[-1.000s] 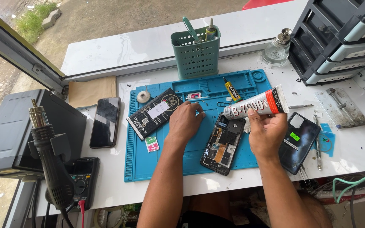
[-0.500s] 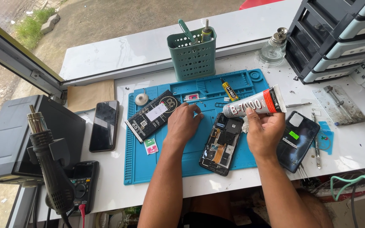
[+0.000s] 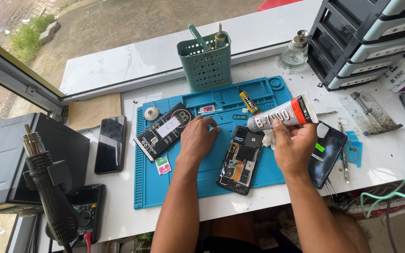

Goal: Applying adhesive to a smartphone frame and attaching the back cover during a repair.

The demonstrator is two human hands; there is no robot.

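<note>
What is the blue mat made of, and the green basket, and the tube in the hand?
Blue mat: likely matte silicone rubber, with moulded trays. Green basket: plastic, with moulded holes. Glue tube in the right hand: soft glossy plastic or foil, crimped at its end.

On a blue work mat point(image 3: 258, 100), a flat black battery point(image 3: 164, 131) with a white label lies at the left edge, beside two small packets point(image 3: 163, 165), one green, one red and white. A small yellow glue tube point(image 3: 248, 101) rests near the mat's far edge. The right hand point(image 3: 295, 145) holds up a large glue tube point(image 3: 282, 115), white with a red and black band. A black smartphone point(image 3: 111, 144), screen dark, lies on the white desk point(image 3: 118, 211) left of the mat. At the desk's right edge, a dark phone back cover point(image 3: 328, 151) bears a small green sticker, near a white labelled card point(image 3: 399, 73).
</note>
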